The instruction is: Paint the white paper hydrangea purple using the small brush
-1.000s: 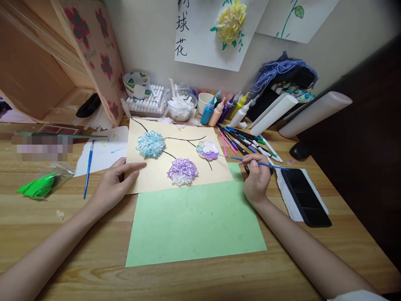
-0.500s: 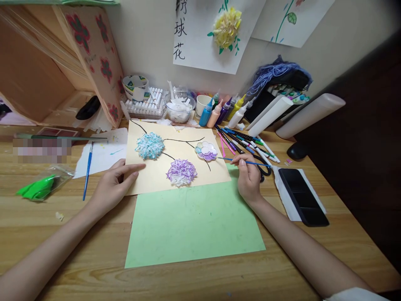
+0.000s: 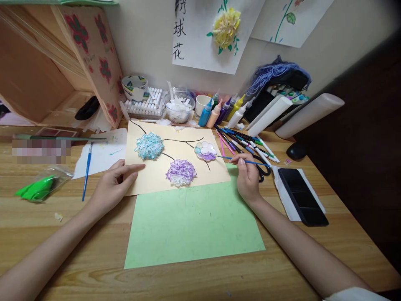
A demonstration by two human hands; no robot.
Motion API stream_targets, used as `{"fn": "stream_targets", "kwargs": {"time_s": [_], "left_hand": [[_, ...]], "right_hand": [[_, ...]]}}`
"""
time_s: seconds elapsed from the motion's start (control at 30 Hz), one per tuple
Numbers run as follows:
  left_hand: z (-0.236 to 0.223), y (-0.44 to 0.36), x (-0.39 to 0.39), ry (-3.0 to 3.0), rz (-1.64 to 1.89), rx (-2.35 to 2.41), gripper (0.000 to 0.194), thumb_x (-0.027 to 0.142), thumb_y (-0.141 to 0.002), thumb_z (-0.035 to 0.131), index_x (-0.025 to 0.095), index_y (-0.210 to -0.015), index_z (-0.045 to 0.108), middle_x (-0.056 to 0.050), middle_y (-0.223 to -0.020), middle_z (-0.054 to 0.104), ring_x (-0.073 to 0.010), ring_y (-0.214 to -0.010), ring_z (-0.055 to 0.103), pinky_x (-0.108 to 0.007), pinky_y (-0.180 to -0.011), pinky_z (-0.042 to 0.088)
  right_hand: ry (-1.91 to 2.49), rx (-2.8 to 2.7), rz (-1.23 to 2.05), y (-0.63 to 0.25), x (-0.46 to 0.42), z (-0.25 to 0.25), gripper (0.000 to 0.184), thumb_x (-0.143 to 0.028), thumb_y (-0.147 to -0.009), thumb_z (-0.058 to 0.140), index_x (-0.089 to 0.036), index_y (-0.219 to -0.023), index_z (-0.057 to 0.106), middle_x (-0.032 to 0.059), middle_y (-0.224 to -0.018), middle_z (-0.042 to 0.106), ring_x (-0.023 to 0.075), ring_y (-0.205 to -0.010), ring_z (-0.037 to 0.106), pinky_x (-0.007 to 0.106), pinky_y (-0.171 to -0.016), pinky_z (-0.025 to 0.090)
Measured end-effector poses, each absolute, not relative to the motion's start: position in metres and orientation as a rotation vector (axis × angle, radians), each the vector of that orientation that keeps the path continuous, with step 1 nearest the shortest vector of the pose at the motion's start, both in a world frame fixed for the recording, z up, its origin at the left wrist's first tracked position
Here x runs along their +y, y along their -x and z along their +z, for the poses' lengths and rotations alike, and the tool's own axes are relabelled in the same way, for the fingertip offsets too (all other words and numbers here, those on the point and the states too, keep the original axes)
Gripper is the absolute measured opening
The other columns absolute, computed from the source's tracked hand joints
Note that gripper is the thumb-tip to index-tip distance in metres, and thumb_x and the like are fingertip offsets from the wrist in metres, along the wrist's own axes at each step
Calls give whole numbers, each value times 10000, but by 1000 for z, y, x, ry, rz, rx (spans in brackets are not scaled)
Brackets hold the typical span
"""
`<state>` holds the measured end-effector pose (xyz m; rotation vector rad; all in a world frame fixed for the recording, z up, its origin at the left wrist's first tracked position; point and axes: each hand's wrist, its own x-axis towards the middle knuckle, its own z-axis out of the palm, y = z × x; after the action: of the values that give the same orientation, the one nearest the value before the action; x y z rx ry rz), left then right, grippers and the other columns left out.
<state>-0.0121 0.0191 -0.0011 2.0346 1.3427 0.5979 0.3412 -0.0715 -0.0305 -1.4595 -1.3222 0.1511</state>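
My right hand (image 3: 247, 177) pinches a thin blue paintbrush (image 3: 255, 162), its tip at the edge of a flower-shaped paint palette (image 3: 206, 150) holding purple and pale blue paint. That palette rests on a cream sheet of paper (image 3: 147, 175) with black branch lines drawn on it. Two ruffled paper flowers sit there: a blue-and-white one (image 3: 149, 146) and a purple one (image 3: 181, 172) whose lower edge is still white. My left hand (image 3: 117, 184) lies on the sheet's left edge, index finger stretched out and thumb apart, holding nothing. A green sheet (image 3: 194, 225) lies partly under the cream one.
Paint bottles (image 3: 216, 113), a bowl of white paper scraps (image 3: 178, 109) and markers (image 3: 145, 104) line the back. Pens (image 3: 241, 140) and scissors (image 3: 265, 167) lie right of the sheet, near a black phone-like case (image 3: 302, 196). Another paintbrush (image 3: 87, 171) is at left.
Almost nothing differs. The brush tip stays by the palette's right edge, and both hands keep their places; the view has shifted very slightly.
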Motion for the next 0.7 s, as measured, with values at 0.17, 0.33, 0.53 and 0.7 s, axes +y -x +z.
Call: {"fn": "stream_targets", "kwargs": {"time_s": [0.17, 0.33, 0.53, 0.7], "left_hand": [[-1, 13, 19, -2035, 590, 1341, 377, 376, -894, 493, 189, -1150, 699, 28, -732, 327, -152, -638, 406, -285, -645, 368], [0, 12, 19, -2036, 593, 1355, 368, 372, -886, 495, 188, -1122, 708, 27, -737, 327, -152, -646, 411, -285, -653, 382], [1, 11, 18, -2040, 605, 1366, 332, 367, -869, 503, 207, -1053, 729, 22, -723, 349, -160, -660, 438, -283, -652, 400], [1, 10, 19, -2052, 609, 1356, 341, 378, -876, 500, 197, -1054, 726, 29, -718, 325, -152, -630, 414, -284, -640, 385]], "right_hand": [[1440, -1314, 149, -341, -72, -30, 260, -337, -975, 375, -222, -848, 571, 12, -824, 588, 167, -800, 578, 322, -755, 449], [1454, -1307, 169, -341, -71, -32, 249, -319, -974, 385, -218, -842, 569, 9, -819, 582, 155, -780, 578, 306, -736, 447], [1457, -1300, 150, -341, -71, -31, 246, -327, -979, 373, -223, -862, 563, 13, -830, 580, 161, -802, 570, 318, -755, 447], [1468, -1313, 163, -340, -71, -30, 249, -326, -976, 383, -223, -846, 568, 13, -838, 577, 160, -800, 572, 320, -753, 443]]}}
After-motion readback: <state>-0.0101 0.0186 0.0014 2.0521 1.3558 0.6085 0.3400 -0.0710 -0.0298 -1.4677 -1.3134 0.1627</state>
